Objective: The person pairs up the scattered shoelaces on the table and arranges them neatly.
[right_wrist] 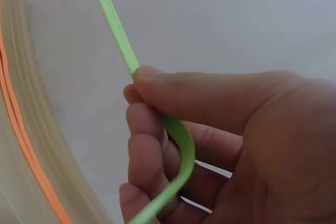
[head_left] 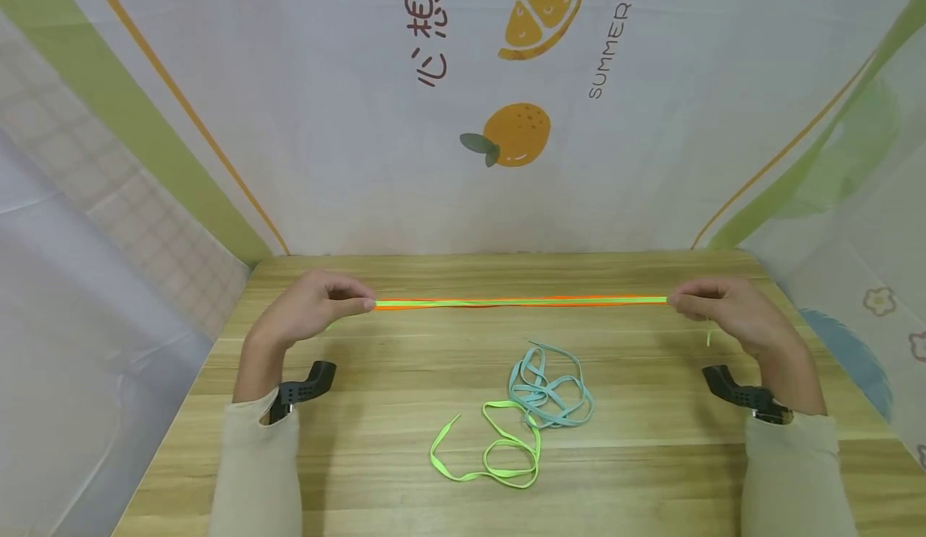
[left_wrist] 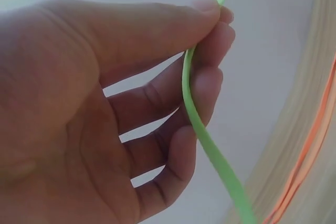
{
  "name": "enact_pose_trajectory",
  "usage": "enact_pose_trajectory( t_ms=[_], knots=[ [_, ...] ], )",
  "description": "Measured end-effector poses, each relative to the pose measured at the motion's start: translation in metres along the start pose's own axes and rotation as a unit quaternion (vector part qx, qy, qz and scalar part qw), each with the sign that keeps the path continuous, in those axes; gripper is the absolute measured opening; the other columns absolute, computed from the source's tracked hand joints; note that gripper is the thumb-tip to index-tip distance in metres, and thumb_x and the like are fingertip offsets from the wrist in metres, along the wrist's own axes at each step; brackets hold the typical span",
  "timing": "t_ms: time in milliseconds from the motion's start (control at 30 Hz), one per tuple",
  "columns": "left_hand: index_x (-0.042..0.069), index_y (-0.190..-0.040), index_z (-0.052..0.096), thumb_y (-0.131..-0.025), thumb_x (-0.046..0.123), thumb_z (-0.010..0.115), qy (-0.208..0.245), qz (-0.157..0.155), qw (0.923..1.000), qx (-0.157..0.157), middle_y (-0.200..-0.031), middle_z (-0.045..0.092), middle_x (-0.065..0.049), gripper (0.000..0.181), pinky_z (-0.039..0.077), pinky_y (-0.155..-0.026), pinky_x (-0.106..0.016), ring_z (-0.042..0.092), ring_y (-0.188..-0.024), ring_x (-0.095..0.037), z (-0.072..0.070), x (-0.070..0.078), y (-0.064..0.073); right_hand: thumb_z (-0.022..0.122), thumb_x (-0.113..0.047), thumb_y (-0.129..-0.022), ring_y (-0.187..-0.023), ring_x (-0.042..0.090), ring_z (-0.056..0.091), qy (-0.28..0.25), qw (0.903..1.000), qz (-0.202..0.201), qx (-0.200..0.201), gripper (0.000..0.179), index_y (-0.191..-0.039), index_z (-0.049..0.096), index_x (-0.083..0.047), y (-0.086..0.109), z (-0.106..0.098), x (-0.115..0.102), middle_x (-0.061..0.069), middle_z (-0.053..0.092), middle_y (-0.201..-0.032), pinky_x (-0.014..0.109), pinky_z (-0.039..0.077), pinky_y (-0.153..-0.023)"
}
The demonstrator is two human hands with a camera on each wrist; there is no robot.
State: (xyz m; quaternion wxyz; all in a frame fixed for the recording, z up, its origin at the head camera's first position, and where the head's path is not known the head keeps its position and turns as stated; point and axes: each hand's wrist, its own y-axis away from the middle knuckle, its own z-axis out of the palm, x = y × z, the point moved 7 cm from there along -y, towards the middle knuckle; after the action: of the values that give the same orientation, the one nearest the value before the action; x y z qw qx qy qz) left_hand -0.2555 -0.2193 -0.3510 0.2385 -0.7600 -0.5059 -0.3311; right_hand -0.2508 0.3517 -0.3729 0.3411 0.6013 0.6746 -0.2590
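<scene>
A light green shoelace (head_left: pixel 521 302) is stretched nearly straight and level between the two hands. My left hand (head_left: pixel 307 308) pinches one end section between thumb and index finger, and the tail hangs down past the other fingers (left_wrist: pixel 170 182). At the other side, my right hand (head_left: pixel 731 312) pinches the lace the same way; its tail curves across the curled fingers (right_wrist: pixel 144 158). In the head view an orange lace (head_left: pixel 394 308) lines up behind the green one. Both wrist views show this orange lace lying on the table, apart from the hands.
On the wooden table (head_left: pixel 405 376), a loosely heaped blue lace (head_left: pixel 538 392) lies right of the middle. A second green lace (head_left: pixel 499 473) lies in loops nearer the front, overlapping the blue one's edge. A printed white cloth (head_left: pixel 347 159) hangs behind the table.
</scene>
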Motion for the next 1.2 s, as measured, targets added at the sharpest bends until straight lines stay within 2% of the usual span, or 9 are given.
enact_pose_trajectory(
  t_ms=[300, 433, 567, 700, 800, 967, 1100, 1200],
  knots=[
    [0.004, -0.121, 0.082, -0.107, 0.020, 0.075, 0.002, -0.018, 0.9998, -0.001, -0.122, 0.079, -0.009, 0.022, 0.052, -0.105, -0.055, 0.070, -0.118, -0.031, -0.003, -0.021, 0.000, 0.066, -0.017, -0.112, -0.100, -0.001, 0.066, -0.035, 0.9994, -0.004, -0.003, 0.041, -0.136, 0.066, 0.017, -0.003, -0.006, 0.028, -0.019, 0.070, -0.111, 0.018, 0.056, -0.085],
    [0.004, -0.121, 0.082, -0.106, 0.020, 0.076, 0.002, -0.028, 0.9996, 0.003, -0.123, 0.078, -0.010, 0.023, 0.052, -0.105, -0.055, 0.070, -0.119, -0.032, -0.005, -0.030, 0.000, 0.064, -0.015, -0.113, -0.100, -0.004, 0.066, -0.052, 0.9986, 0.008, 0.000, 0.045, -0.139, 0.060, 0.021, -0.003, -0.008, 0.040, -0.024, 0.069, -0.110, 0.017, 0.057, -0.085],
    [0.004, -0.122, 0.082, -0.106, 0.022, 0.076, -0.003, -0.046, 0.9989, 0.005, -0.125, 0.078, -0.012, 0.025, 0.051, -0.107, -0.058, 0.069, -0.123, -0.035, -0.006, -0.038, 0.000, 0.061, -0.015, -0.114, -0.098, -0.002, 0.069, -0.071, 0.9970, 0.029, 0.007, 0.046, -0.140, 0.059, 0.023, -0.003, -0.011, 0.049, -0.023, 0.070, -0.107, 0.019, 0.059, -0.085],
    [0.005, -0.118, 0.083, -0.106, 0.024, 0.076, -0.027, -0.070, 0.9971, 0.010, -0.125, 0.078, -0.014, 0.024, 0.052, -0.105, -0.061, 0.068, -0.123, -0.039, -0.007, -0.046, 0.000, 0.061, -0.017, -0.114, -0.095, 0.001, 0.070, -0.077, 0.9959, 0.046, 0.012, 0.044, -0.137, 0.063, 0.021, -0.004, -0.013, 0.056, -0.018, 0.071, -0.105, 0.021, 0.060, -0.083],
    [0.005, -0.114, 0.084, -0.105, 0.024, 0.075, -0.049, -0.084, 0.9952, 0.014, -0.122, 0.078, -0.014, 0.022, 0.053, -0.102, -0.062, 0.067, -0.122, -0.041, -0.008, -0.053, 0.000, 0.063, -0.017, -0.113, -0.092, 0.001, 0.071, -0.086, 0.9944, 0.059, 0.018, 0.034, -0.130, 0.072, 0.011, -0.004, -0.013, 0.061, -0.017, 0.073, -0.102, 0.021, 0.060, -0.082],
    [0.005, -0.110, 0.083, -0.104, 0.024, 0.075, -0.069, -0.112, 0.9913, 0.007, -0.124, 0.076, -0.017, 0.022, 0.053, -0.099, -0.060, 0.066, -0.121, -0.042, -0.006, -0.061, -0.001, 0.068, -0.016, -0.109, -0.085, 0.002, 0.066, -0.074, 0.9941, 0.072, 0.033, 0.024, -0.119, 0.081, 0.001, -0.005, -0.011, 0.070, -0.018, 0.072, -0.093, 0.020, 0.058, -0.079],
    [0.004, -0.111, 0.082, -0.103, 0.027, 0.074, -0.081, -0.146, 0.9858, -0.014, -0.137, 0.070, -0.024, 0.025, 0.052, -0.099, -0.059, 0.063, -0.124, -0.044, -0.002, -0.068, 0.001, 0.068, -0.018, -0.108, -0.078, 0.007, 0.058, -0.040, 0.9950, 0.087, 0.029, 0.026, -0.116, 0.080, 0.004, -0.007, -0.008, 0.081, -0.009, 0.066, -0.080, 0.023, 0.051, -0.072],
    [0.003, -0.113, 0.081, -0.104, 0.027, 0.073, -0.089, -0.159, 0.9829, -0.029, -0.144, 0.065, -0.029, 0.027, 0.052, -0.101, -0.061, 0.061, -0.128, -0.048, 0.001, -0.072, 0.002, 0.069, -0.023, -0.109, -0.074, 0.011, 0.055, -0.015, 0.9946, 0.102, 0.013, 0.032, -0.117, 0.076, 0.007, -0.007, -0.004, 0.086, -0.003, 0.062, -0.076, 0.027, 0.048, -0.069]
  ],
)
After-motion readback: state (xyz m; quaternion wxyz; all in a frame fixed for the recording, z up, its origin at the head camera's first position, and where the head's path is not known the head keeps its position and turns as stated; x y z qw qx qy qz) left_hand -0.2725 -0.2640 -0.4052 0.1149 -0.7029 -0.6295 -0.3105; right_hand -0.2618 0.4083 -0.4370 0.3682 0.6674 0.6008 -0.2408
